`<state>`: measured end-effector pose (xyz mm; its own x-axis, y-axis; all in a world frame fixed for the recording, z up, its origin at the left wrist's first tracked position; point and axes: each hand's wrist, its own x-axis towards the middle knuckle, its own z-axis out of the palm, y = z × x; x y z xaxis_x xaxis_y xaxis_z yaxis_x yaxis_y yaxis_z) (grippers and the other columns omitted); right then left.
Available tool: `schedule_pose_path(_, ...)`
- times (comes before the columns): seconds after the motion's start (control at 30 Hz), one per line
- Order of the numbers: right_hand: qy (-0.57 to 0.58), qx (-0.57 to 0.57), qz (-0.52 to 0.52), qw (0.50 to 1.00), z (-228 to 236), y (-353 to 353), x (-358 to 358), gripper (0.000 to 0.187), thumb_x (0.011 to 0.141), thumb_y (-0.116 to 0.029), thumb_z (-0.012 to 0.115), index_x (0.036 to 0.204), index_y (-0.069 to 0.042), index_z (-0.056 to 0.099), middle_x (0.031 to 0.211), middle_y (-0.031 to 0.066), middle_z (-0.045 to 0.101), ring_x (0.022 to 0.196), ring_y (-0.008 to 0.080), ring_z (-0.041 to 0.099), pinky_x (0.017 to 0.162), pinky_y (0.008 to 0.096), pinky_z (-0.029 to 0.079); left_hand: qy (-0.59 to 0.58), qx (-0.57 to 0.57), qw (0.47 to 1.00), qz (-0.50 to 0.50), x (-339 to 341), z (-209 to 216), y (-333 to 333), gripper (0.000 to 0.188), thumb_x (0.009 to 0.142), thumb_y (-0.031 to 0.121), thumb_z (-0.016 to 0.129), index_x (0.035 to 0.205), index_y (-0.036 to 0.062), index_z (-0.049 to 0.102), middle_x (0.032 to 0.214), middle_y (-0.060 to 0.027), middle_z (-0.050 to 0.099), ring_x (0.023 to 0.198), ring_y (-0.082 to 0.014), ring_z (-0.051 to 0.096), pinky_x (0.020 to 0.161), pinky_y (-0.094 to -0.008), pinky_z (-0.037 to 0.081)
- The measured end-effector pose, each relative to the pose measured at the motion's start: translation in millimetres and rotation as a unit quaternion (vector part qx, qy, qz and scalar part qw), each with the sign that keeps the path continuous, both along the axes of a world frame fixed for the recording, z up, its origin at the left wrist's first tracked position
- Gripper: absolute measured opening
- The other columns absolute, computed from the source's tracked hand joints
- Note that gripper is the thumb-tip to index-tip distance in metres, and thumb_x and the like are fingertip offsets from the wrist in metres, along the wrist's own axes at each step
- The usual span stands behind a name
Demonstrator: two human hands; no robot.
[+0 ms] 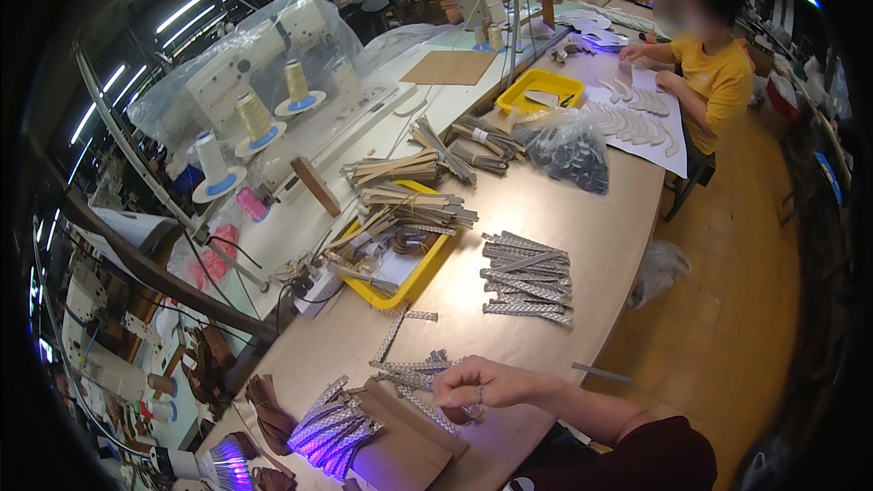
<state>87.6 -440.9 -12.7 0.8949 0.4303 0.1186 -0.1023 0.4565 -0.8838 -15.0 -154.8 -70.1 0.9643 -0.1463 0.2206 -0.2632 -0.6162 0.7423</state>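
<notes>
My right hand, with a ring on one finger, reaches in from the lower right, its fingers curled together. Its fingertips pinch at a grey-and-white braided strip that slants down beside a brown board. Just beyond the fingers, more braided strips lie loosely crossed on the table. To the left of the board, a bundle of braided strips glows purple under a lamp. A neat stack of cut braided strips lies farther up the table. My left hand does not show.
A yellow tray holds bundled strips; more bundles lie behind it. Covered sewing machines and thread spools line the left. A lit lamp stands lower left. A co-worker in yellow sits at the far right.
</notes>
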Motion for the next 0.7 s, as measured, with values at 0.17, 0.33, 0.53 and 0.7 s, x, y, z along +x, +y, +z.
schedule_pose_path(0.17,-0.059,-0.018,0.082,0.995,-6.0,28.0,-0.6,0.028,0.097,-0.021,0.06,0.075,-0.002,0.06,0.068,0.0001,0.06,0.065,0.0058,0.053,0.062,0.0229,0.043,-0.022,0.011,1.0,-0.01,-9.9,-13.8,-6.0,0.019,0.083,0.003,0.07,0.102,0.0047,0.068,0.1,-0.0132,0.067,0.087,-0.0276,0.064,0.077,-0.0359,0.052)
schedule_pose_path(0.33,-0.073,0.065,0.267,0.959,-31.4,39.5,-1.4,0.029,0.097,-0.024,0.06,0.077,-0.003,0.06,0.07,0.0003,0.059,0.067,0.0056,0.051,0.061,0.025,0.042,-0.058,0.033,0.997,-0.035,-23.1,-32.5,-13.3,0.02,0.082,0.003,0.07,0.102,0.0052,0.068,0.1,-0.0132,0.067,0.087,-0.0284,0.064,0.077,-0.0365,0.052)
schedule_pose_path(0.53,-0.016,-0.181,-0.058,0.982,-67.1,37.7,-31.0,0.03,0.097,-0.027,0.058,0.08,-0.003,0.061,0.072,0.0043,0.059,0.066,0.0137,0.055,0.061,0.031,0.044,-0.107,0.058,0.989,-0.08,-43.4,-61.6,-18.5,0.021,0.081,0.004,0.072,0.102,0.0058,0.069,0.099,-0.0133,0.067,0.086,-0.0294,0.064,0.076,-0.0373,0.052)
schedule_pose_path(0.7,-0.046,-0.404,-0.307,0.86,-90.4,31.8,-85.9,0.024,0.092,-0.025,0.064,0.083,-0.003,0.062,0.076,0.0135,0.06,0.069,0.0305,0.059,0.062,0.0372,0.047,-0.125,0.065,0.985,-0.1,-54.2,-80.3,-22.0,0.022,0.08,0.004,0.072,0.101,0.0062,0.069,0.099,-0.0133,0.067,0.086,-0.0302,0.064,0.076,-0.0379,0.052)
